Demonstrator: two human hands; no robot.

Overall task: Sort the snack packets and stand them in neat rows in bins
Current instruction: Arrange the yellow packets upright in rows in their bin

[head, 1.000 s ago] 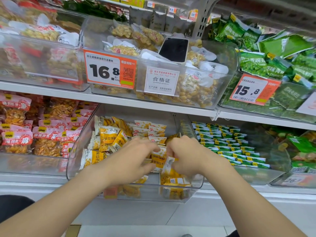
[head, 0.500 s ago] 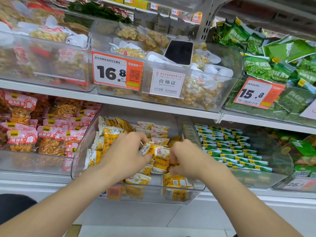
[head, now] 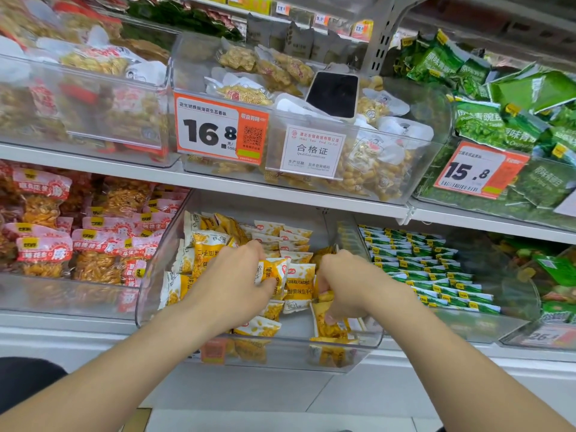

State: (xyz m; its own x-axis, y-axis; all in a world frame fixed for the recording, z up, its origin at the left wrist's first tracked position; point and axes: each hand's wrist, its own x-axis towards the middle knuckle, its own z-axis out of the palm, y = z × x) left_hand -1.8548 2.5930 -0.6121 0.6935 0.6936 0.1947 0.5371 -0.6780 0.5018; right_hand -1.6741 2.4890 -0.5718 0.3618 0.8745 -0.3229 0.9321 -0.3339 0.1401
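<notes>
We find both hands working inside the clear bin (head: pixel 290 353) on the lower shelf (head: pixel 62 325), and both are occupied. The left hand (head: pixel 230 282) curls its fingers round a yellow-and-white packet (head: pixel 274 272), held near the middle of the bin with its long axis roughly upright and a little tilted. The right hand (head: pixel 349 285) pinches an orange packet (head: pixel 330 330) by the bin's front right corner. That packet hangs from the fingers towards the bin floor, its long axis also close to upright.

The next move, we judge, turns on where the standing row (head: pixel 293 241) lies. It runs along the back of the bin, beyond both hands and just behind the left hand's packet. Another white-and-yellow packet (head: pixel 299 288) stands between the two hands.

So the left hand is the nearer to the row, and its packet needs only to go back a little and be set down on end. The right hand's packet looks like a darker sort, and we would expect it to stay along the right wall. A loose packet (head: pixel 258 330) lies flat at the front edge, under the left wrist.
</notes>
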